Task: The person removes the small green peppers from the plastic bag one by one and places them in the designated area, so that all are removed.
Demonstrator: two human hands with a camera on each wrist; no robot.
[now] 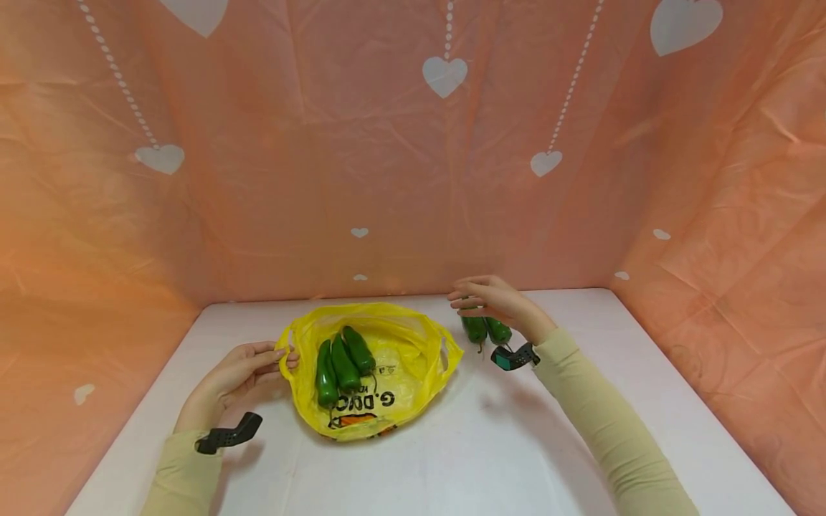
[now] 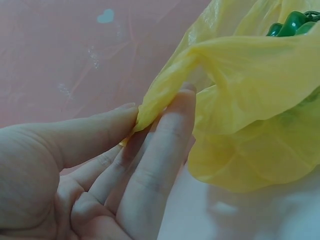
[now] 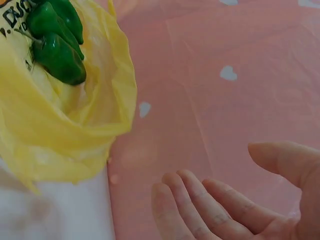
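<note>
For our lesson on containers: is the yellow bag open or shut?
The yellow bag is open: it gapes wide, showing three green peppers inside, while the left hand pinches one handle.

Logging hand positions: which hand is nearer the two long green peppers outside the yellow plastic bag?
Right. The right hand hovers by the peppers; the left hand is across the bag from them, pinching its left handle.
</note>
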